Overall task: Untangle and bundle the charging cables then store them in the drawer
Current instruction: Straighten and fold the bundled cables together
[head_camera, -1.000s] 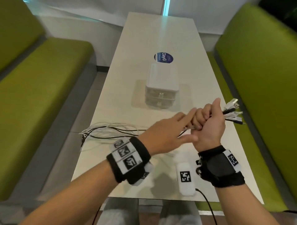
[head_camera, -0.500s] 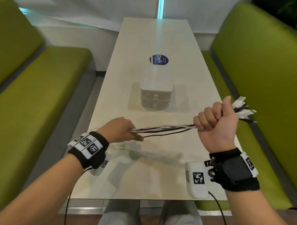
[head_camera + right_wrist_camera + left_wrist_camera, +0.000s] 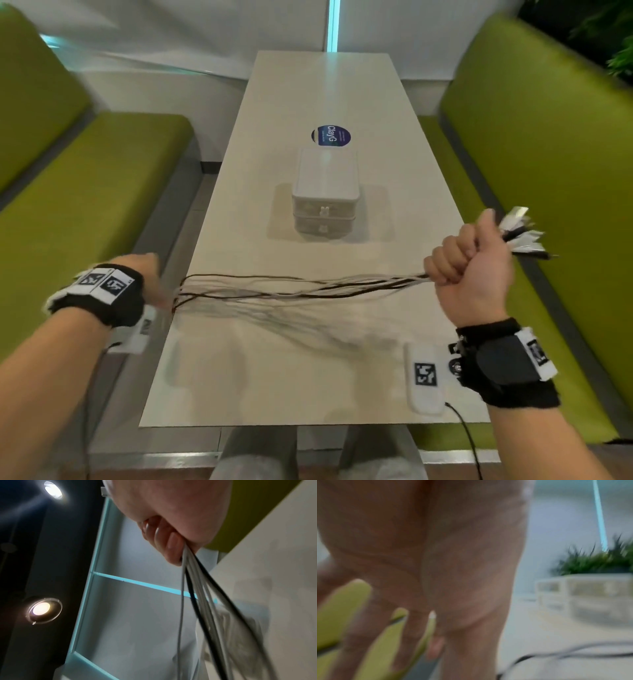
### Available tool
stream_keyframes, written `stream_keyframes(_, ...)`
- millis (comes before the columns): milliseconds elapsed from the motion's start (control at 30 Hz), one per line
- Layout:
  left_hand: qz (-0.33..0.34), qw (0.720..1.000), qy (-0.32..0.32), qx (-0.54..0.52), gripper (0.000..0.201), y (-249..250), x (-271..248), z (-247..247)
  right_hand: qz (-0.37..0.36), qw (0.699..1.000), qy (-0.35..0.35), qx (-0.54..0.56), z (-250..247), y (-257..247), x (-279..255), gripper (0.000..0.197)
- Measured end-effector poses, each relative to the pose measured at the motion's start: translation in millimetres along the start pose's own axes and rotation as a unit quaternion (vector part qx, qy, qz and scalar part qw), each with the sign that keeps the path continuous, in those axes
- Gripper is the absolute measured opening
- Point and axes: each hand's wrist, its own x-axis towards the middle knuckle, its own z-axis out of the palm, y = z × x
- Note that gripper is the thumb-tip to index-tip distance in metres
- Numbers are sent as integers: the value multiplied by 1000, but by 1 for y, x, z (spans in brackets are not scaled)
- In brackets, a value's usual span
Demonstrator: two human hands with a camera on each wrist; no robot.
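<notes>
1. Left hand point(image 3: 150, 277), at the near-left table edge: blurred in head view; fingers in the left wrist view look extended and apart, with cables point(image 3: 291, 291) fanning out just beside them. Impossible to tell whether any strand is pinched or merely running between fingers.
2. Cables, centre: black and white strands stretched above the table point(image 3: 308, 394) from left hand to right, roughly parallel but loose and splayed toward the left; shadow on the tabletop beneath. Judged mostly combed straight, not yet coiled or tied.
3. Drawer unit point(image 3: 325, 202), centre, farther along the table: small translucent white box of two stacked drawers, both apparently closed, well apart from the cables. Round dark sticker point(image 3: 331, 135) just beyond it.
4. Right hand point(image 3: 471, 263), near right: closed in a fist round the gathered cable ends, thumb up; plugs point(image 3: 520, 233) protruding from the far side of the fist. Same tight clasp visible in right wrist view, strands leaving beside the little finger.
5. Progress, as judged: plug ends collected and lengths largely untangled. Remaining: folding or winding into a bundle, opening a drawer, placing the bundle inside, closing.
</notes>
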Motion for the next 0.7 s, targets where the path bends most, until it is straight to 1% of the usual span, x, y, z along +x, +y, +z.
stream_keyframes(33, -28, 1000, 6, -11, 78, -16, 4, 5, -9, 1000, 6, 2, -3, -8, 3, 57)
stream_keyframes(67, -42, 999, -2, -31, 81, -27, 6, 9, -14, 1000, 10, 6, -6, -13, 6, 57)
stream_keyframes(100, -40, 998, -4, -55, 79, -32, 11, 11, -18, 1000, 12, 11, -6, -15, 9, 58)
stream_keyframes(167, -10, 995, 35, -93, 65, -25, 14, 9, -17, 1000, 3, 6, -1, -8, 13, 58)
stream_keyframes(233, 58, 985, 104, -128, 49, 2, 6, -4, -10, 1000, -5, -3, 7, 3, 14, 58)
stream_keyframes(267, 98, 973, 140, -155, 44, 20, -2, -12, -6, 1000, -6, -6, 10, 7, 13, 58)
stream_keyframes(333, 195, 934, 201, -222, 40, 62, -26, -30, -3, 1000, -3, -3, 13, 10, 13, 58)
stream_keyframes(400, 309, 882, 218, -281, 47, 106, -60, -45, -3, 1000, 3, 3, 13, 10, 13, 58)
stream_keyframes(433, 366, 855, 208, -303, 57, 127, -79, -51, -4, 1000, 3, 7, 13, 10, 13, 58)
stream_keyframes(467, 417, 832, 185, -318, 68, 147, -97, -55, -4, 1000, 1, 11, 13, 10, 12, 57)
stream_keyframes(500, 457, 814, 150, -327, 79, 168, -114, -57, -4, 1000, 0, 14, 15, 11, 12, 57)
stream_keyframes(567, 515, 786, 71, -334, 91, 206, -134, -53, -5, 1000, -3, 16, 19, 12, 10, 56)
stream_keyframes(600, 529, 779, 39, -335, 90, 222, -139, -49, -6, 1000, -4, 17, 20, 12, 9, 56)
stream_keyframes(633, 537, 775, 18, -333, 83, 235, -143, -45, -5, 1000, -4, 18, 22, 12, 7, 56)
stream_keyframes(667, 541, 774, 10, -330, 66, 243, -143, -40, -2, 1000, -4, 20, 22, 11, 6, 56)
stream_keyframes(700, 537, 777, 16, -327, 43, 248, -143, -36, 3, 1000, -7, 24, 22, 10, 5, 57)
